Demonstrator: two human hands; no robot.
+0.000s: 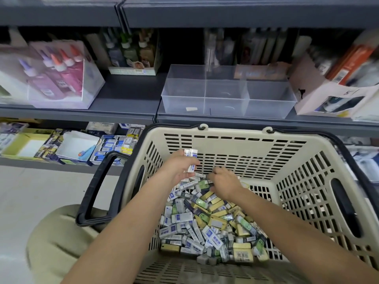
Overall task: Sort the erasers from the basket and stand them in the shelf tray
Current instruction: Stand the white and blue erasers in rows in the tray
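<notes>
Erasers [207, 222] lie heaped in the basket [303, 181]. The left grip [180, 167] clasps white ones; the right grip [225, 182] curls into the heap, hold unclear. Gather one kind, edges aligned, for the tray [225, 111].

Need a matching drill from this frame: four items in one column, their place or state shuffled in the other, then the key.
Items
1. left hand
2. right hand
3. clear tray
4. glue bottles

Place or state
A. in a display box at the left of the shelf
B. fingers down in the eraser pile inside the basket
C. grips white erasers
D. on the shelf, no erasers in it yet

Pairs: 1-C, 2-B, 3-D, 4-A
</notes>
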